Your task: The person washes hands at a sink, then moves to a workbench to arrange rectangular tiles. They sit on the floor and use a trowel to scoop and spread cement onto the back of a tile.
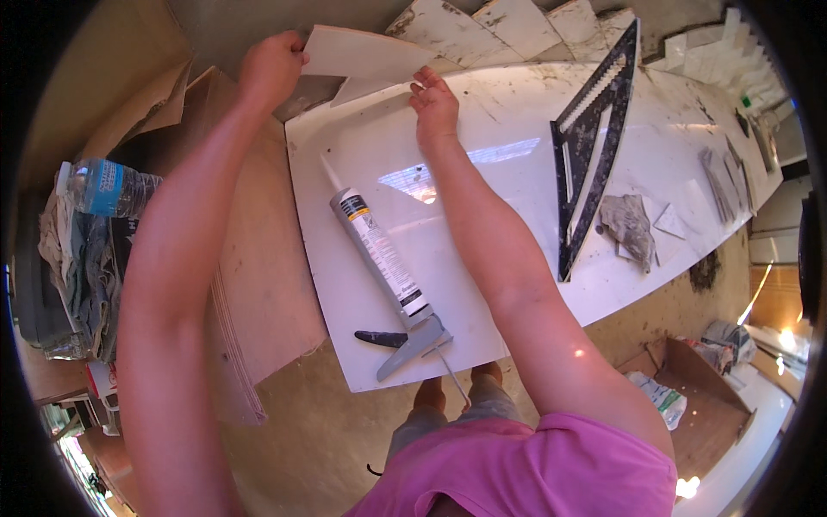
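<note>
A flat white tile (362,53) is held up at the far edge of the glossy white tabletop (508,250). My left hand (274,69) pinches its left end, fingers closed. At its right corner, the curled fingers of my right hand (435,110) grip the edge. Part of another white piece (355,90) shows just beneath the tile. Between my forearms lies a caulking gun (422,338) loaded with a white and grey sealant tube (383,250), its nozzle pointing away from me. A black triangular square (596,138) rests on the tabletop right of my right forearm.
Dirty white tiles (457,34) line the far edge. A grey crumpled rag (627,228), broken tile bits (669,221) and grey strips (722,185) lie on the right. At left are plywood sheets (258,250), a water bottle (108,187) and piled cloths (77,250).
</note>
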Demonstrator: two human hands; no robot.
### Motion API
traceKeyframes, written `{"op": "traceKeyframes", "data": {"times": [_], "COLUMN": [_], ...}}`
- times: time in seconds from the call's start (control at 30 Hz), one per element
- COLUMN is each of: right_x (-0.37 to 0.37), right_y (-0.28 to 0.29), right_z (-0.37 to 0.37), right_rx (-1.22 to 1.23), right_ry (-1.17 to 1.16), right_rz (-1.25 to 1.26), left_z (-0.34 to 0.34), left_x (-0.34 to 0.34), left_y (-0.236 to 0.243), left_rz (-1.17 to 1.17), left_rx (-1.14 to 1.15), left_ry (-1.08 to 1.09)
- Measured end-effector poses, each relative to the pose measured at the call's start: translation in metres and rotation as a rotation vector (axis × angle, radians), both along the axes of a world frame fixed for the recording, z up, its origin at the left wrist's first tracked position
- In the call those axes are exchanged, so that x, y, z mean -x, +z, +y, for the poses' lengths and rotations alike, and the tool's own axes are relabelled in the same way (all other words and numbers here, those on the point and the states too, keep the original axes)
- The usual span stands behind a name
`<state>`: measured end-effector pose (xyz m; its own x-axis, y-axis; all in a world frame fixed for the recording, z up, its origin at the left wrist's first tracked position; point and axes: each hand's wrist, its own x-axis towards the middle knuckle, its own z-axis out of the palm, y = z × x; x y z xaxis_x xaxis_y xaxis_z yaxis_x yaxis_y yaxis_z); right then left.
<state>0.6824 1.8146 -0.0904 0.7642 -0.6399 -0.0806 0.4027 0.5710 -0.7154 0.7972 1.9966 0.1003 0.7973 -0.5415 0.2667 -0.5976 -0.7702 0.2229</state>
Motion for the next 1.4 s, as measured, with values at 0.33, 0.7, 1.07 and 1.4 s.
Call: {"op": "traceKeyframes", "data": {"times": [0.33,0.7,1.07,1.4], "right_x": [-0.004,-0.004,-0.005,-0.012], "right_y": [0.004,0.013,0.018,0.012], "right_z": [-0.002,-0.008,-0.014,-0.021], "right_rx": [0.040,0.141,0.090,0.053], "right_ry": [-0.028,0.116,0.160,0.128], "right_rz": [-0.015,0.126,0.195,0.212], "left_z": [-0.002,-0.011,-0.013,-0.021], "left_x": [-0.031,-0.027,-0.036,-0.025], "left_y": [-0.012,-0.011,-0.015,-0.011], "left_rz": [-0.063,-0.041,-0.047,-0.069], "left_rx": [-0.033,-0.040,-0.118,0.051], "left_ry": [-0.047,-0.046,-0.034,-0.024]}}
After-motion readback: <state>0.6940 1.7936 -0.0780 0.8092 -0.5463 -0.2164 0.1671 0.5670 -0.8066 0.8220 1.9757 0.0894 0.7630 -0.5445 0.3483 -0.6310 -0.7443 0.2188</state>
